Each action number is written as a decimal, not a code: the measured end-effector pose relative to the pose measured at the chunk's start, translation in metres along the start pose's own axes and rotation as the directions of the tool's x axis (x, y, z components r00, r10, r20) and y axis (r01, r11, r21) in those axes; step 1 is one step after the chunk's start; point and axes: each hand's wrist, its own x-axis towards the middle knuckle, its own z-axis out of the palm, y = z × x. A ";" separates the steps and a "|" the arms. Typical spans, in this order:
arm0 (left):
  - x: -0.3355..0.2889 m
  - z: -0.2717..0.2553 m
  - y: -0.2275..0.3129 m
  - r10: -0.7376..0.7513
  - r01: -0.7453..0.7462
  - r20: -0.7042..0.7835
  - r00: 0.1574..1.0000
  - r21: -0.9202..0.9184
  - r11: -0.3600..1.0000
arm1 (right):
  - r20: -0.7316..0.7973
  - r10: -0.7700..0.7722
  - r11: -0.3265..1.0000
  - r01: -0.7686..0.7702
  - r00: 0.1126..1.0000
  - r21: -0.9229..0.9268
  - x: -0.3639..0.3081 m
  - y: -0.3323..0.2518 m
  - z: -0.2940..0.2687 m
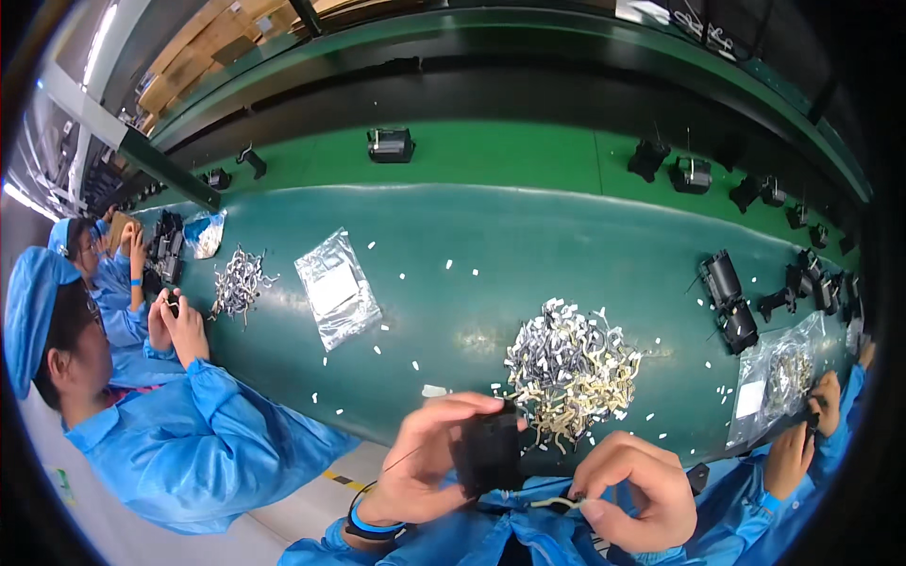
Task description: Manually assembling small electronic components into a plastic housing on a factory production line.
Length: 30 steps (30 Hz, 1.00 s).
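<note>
I'm seeing a green workbench, pale floor lower left, glowing tube light, and, probably, cardboard boxes beyond.

On the desk, a large heap of wires lies right of the middle, toward the near side. A bag lies to its left; farther left is a smaller heap. To the large heap's right lies a housing, with another bag just nearer. Beyond the desk, a strip carries units at left and right. Nearer than the large heap, the left hand has a block in its fingers; the right hand, a wire.
</note>
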 end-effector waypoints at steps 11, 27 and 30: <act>0.008 -0.009 0.002 -0.244 0.347 0.298 0.923 -0.370 0.862 | -0.314 -0.292 0.955 0.257 0.903 -0.149 0.016 -0.007 0.002; 0.028 0.017 0.009 -0.567 0.470 -0.108 0.817 -0.446 0.762 | -0.247 -0.427 0.802 0.238 0.870 -0.549 0.030 -0.006 0.014; 0.027 0.018 0.006 -0.546 0.464 -0.095 0.832 -0.418 0.781 | -0.249 -0.437 0.790 0.236 0.865 -0.566 0.032 -0.003 0.019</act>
